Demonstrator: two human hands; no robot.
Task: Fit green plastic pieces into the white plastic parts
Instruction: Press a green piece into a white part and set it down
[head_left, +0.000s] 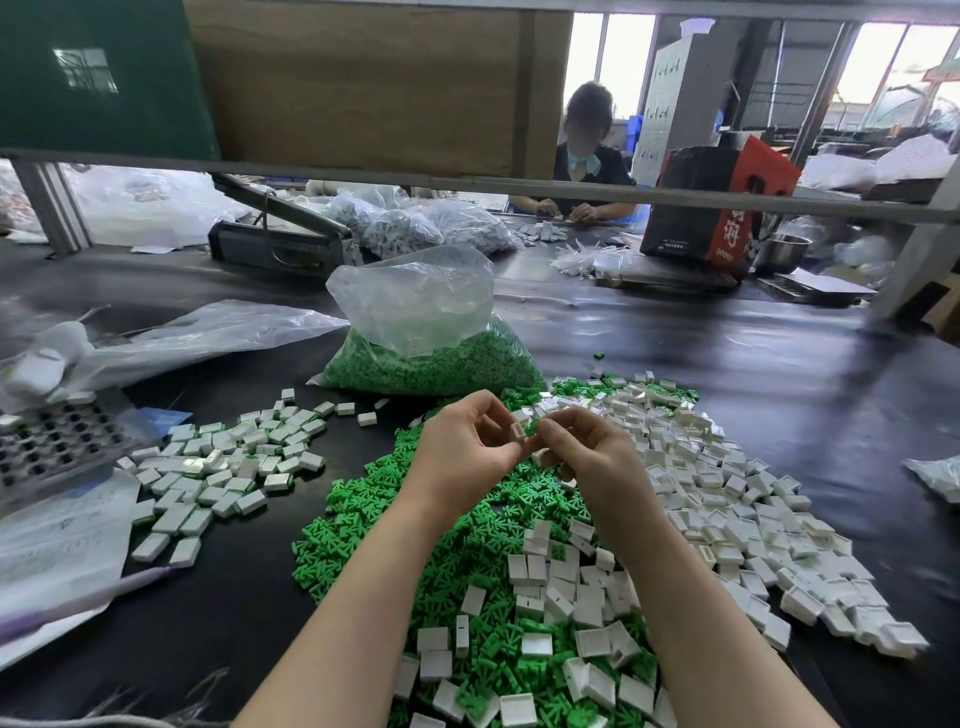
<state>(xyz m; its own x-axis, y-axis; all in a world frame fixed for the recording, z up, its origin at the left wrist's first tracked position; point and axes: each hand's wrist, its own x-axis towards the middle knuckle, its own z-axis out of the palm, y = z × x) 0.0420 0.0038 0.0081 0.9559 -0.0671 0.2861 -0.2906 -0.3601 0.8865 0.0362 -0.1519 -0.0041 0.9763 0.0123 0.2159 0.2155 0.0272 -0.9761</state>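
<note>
My left hand (465, 447) pinches a small white plastic part (518, 432) above the table's middle. My right hand (584, 447) pinches a green plastic piece (532, 427) right beside that part, and the two touch. Below my hands lies a loose heap of green pieces (374, 525). A wide heap of white parts (727, 499) spreads to the right and toward me. A separate group of white parts (228, 462) lies flat at the left.
A clear bag of green pieces (431, 358) stands behind my hands. A perforated metal tray (52, 447) and plastic sheets (62, 540) sit at the left. Across the dark table (675, 332) a person works among bags, next to a red and black carton (717, 208).
</note>
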